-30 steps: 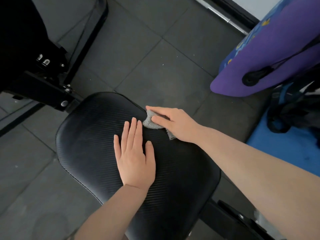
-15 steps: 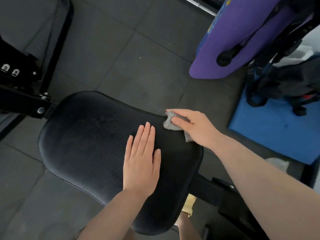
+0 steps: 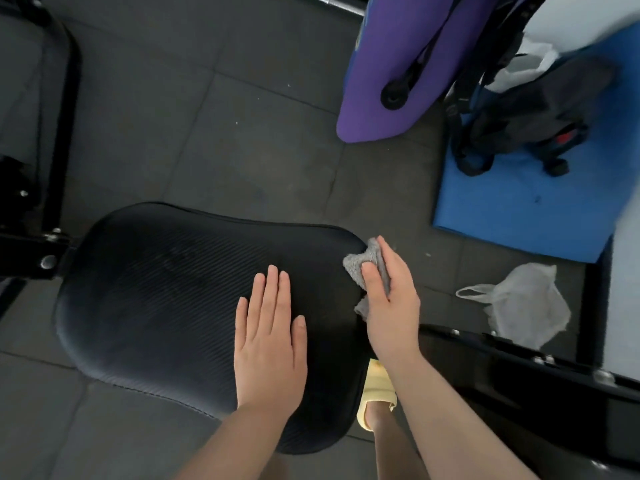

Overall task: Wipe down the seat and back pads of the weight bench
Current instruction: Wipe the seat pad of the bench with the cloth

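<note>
Open pad to the left, crowding to the right

The black seat pad point(image 3: 149, 289) lies bare across its left and middle. The left hand point(image 3: 270, 341) lies flat on its right part; the right hand point(image 3: 391, 306) with a grey cloth point(image 3: 363, 265) takes the right edge. Beyond that edge: a black frame bar point(image 3: 519, 368), a plastic bag point(image 3: 519, 303), a blue mat point(image 3: 519, 209)

The black ribbed seat pad point(image 3: 156, 299) bore the left hand point(image 3: 268, 341) flat near its right end, and the right hand point(image 3: 391, 306) pressed a grey cloth point(image 3: 360, 265) against its right edge. On the dark tiled floor point(image 3: 214, 133) lay a blue mat point(image 3: 526, 209), a white plastic bag point(image 3: 523, 306) and a yellow slipper point(image 3: 375, 393).
</note>
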Action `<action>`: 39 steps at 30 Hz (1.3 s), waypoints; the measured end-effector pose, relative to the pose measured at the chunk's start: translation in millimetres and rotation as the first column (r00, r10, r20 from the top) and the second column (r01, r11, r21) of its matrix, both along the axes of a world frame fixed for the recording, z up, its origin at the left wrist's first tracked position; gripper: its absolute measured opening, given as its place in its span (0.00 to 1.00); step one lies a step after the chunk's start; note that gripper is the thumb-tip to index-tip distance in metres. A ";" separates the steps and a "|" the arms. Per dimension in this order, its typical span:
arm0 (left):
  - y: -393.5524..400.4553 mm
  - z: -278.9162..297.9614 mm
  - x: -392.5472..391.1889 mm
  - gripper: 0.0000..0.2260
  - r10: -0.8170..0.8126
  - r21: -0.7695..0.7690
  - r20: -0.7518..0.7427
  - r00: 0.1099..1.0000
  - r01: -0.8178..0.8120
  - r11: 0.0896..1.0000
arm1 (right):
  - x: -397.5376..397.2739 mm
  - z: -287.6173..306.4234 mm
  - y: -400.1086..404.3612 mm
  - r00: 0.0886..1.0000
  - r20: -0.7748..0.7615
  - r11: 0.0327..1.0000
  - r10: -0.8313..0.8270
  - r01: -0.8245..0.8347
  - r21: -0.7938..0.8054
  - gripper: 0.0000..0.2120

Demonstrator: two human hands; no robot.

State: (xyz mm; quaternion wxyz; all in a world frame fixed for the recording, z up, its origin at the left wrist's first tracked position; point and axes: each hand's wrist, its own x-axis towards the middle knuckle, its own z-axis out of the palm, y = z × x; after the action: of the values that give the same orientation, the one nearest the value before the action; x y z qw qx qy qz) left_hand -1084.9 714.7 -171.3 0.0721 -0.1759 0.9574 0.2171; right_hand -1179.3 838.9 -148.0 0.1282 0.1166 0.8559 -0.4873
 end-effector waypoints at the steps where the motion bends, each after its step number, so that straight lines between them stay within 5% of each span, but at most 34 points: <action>1: -0.5 -1.5 2.0 0.25 -0.019 -0.019 0.001 1.000 0.019 1.000 | -3.0 -1.1 -1.1 1.000 0.020 1.000 -0.009 0.009 0.005 0.19; 6: 1.6 -4.2 1.5 0.25 -0.043 -0.073 0.005 0.999 0.043 0.996 | -23.6 -1.8 -3.3 0.997 0.071 1.000 -0.016 0.015 0.017 0.18; 13: 3.7 -4.6 3.0 0.25 -0.034 -0.087 -0.024 0.999 0.031 0.996 | 77.0 -8.2 -18.2 0.968 -0.050 0.965 -0.246 0.250 0.081 0.23; 19: 4.7 -3.9 3.9 0.24 -0.009 -0.082 -0.061 0.998 0.004 0.997 | 53.3 -16.7 -6.9 0.979 -0.029 0.978 -0.204 0.205 0.037 0.23; 25: 7.8 0.1 48.8 0.25 -0.039 -0.086 -0.025 0.999 0.037 0.996 | 144.4 -6.0 -7.8 0.985 -0.024 0.985 -0.172 0.172 -0.001 0.24; 39: 14.6 12.7 105.4 0.26 0.038 0.024 0.047 0.998 -0.039 0.999 | 158.5 -7.5 -1.5 0.996 -0.031 0.997 -0.078 0.078 0.010 0.26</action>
State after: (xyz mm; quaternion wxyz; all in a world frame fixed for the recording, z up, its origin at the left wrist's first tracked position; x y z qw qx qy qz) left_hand -979.6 729.3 -158.7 0.0924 -0.1983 0.9492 0.2263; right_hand -1020.8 837.3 -155.5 0.0954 0.1433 0.8553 -0.4887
